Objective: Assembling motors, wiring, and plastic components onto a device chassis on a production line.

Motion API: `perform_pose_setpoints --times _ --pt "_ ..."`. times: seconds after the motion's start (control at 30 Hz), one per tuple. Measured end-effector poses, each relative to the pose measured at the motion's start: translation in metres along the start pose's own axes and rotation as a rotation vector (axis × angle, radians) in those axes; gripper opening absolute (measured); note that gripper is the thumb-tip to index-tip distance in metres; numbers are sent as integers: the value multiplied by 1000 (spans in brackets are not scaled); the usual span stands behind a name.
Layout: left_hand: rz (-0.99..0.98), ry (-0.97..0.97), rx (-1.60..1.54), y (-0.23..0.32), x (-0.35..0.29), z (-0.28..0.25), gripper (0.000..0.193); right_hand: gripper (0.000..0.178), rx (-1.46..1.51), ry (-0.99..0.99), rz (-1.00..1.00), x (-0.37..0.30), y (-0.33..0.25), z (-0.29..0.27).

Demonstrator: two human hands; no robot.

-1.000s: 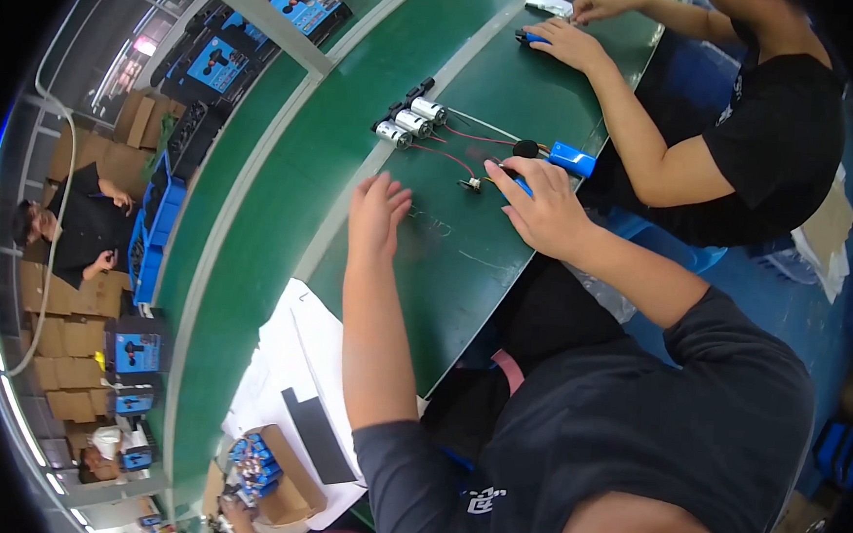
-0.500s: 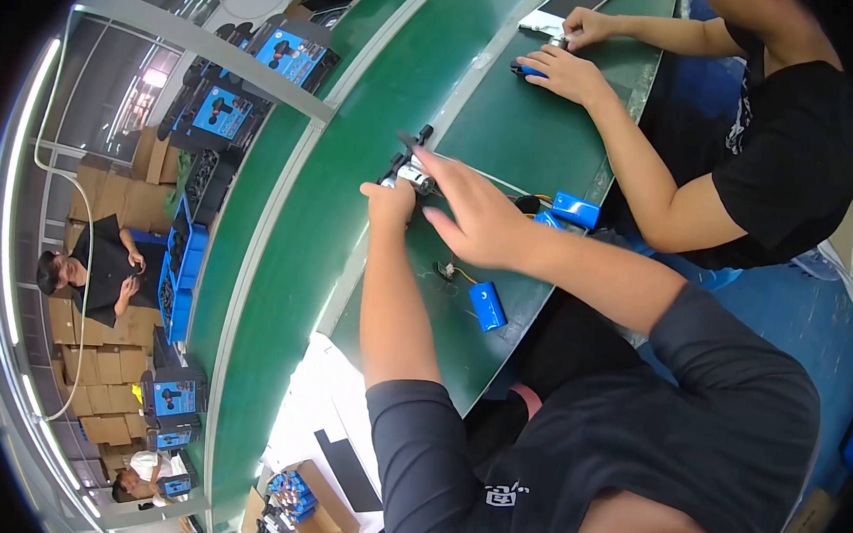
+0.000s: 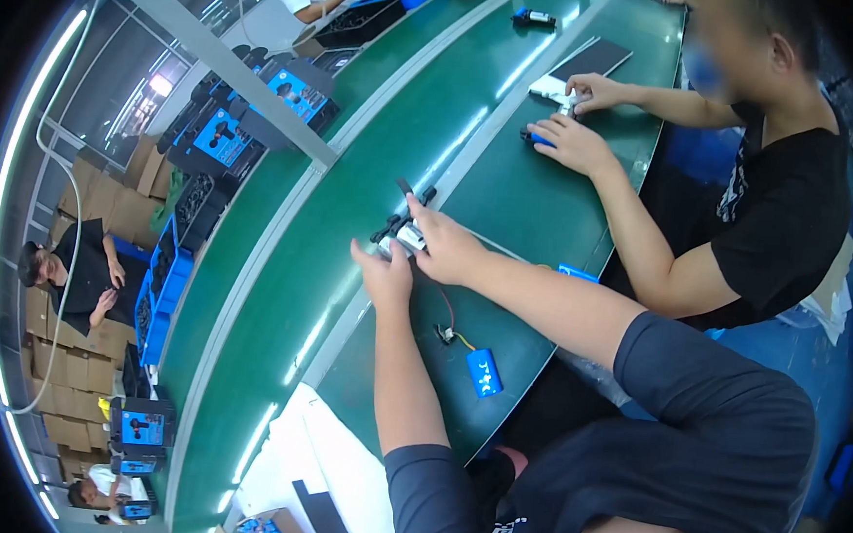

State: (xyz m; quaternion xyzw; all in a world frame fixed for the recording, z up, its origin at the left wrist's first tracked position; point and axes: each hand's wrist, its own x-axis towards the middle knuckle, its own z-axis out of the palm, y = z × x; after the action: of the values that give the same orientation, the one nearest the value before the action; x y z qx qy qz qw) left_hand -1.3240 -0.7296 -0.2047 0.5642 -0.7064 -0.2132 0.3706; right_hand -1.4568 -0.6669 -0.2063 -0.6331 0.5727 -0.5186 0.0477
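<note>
Above the far edge of the green workbench (image 3: 462, 318), both my hands are around a small silver-white and black motor-like assembly (image 3: 410, 236). My left hand (image 3: 385, 279) grips its near end, with the thumb sticking out to the left. Fingers of my right hand (image 3: 450, 250) lie along its right side and partly cover it, so I cannot make out the exact grip. A dark strip-like piece rises by the right fingertips. A blue battery pack (image 3: 484, 372) rests on the bench below my hands, with thin wires and a small connector (image 3: 445, 335) beside it.
A green conveyor belt (image 3: 349, 252) runs past the bench and carries a black-and-silver part (image 3: 533, 19). At right a co-worker's hands (image 3: 579, 144) handle a similar part. White sheets (image 3: 289, 434) lie at lower left; a metal post (image 3: 229, 64) stands across the belt.
My right hand has come down onto the assembly beside my left hand. The view has shifted, so the bench and battery pack appear lower.
</note>
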Motion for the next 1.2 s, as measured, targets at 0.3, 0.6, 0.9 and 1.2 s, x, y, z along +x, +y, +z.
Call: perform_pose_setpoints --times 0.3,0.6,0.9,1.2 --pt "52 53 -167 7 -17 0 87 89 45 -33 115 2 -8 -7" --pt "-305 -62 -1098 -24 -40 -55 47 95 -104 -214 157 6 -2 -18" --pt "-412 105 -1341 -97 -101 -162 30 89 -272 -548 -129 -56 -126 -47" --pt "-346 351 -1395 -121 -107 -180 27 83 -126 -626 -337 -131 -145 -16"
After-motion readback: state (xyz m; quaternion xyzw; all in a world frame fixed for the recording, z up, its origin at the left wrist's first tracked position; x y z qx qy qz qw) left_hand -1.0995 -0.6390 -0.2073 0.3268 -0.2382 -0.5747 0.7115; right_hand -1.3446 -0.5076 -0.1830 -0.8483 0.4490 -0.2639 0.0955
